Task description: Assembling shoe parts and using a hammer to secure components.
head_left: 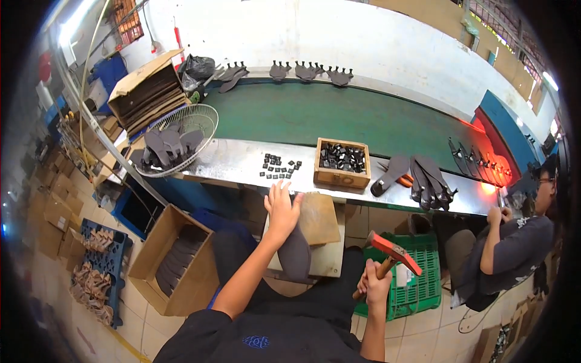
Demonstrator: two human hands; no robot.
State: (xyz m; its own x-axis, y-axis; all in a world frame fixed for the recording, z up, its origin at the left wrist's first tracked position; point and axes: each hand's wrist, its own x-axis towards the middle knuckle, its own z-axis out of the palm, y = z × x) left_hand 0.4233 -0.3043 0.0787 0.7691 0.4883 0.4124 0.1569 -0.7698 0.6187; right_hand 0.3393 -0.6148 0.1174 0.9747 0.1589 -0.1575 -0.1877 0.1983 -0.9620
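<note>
The right grip (373, 284) is clasping a hammer (394, 251); the left grip (282, 212), loosely spread, is lying over a sole (295, 255), apparently holding nothing.

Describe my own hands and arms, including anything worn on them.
Your left hand and right hand wear no gloves, and I see no rings or watch. Both forearms look bare. The left sleeve is short and black, part of a black shirt with a blue emblem on the front; little shows of the right one.
</note>
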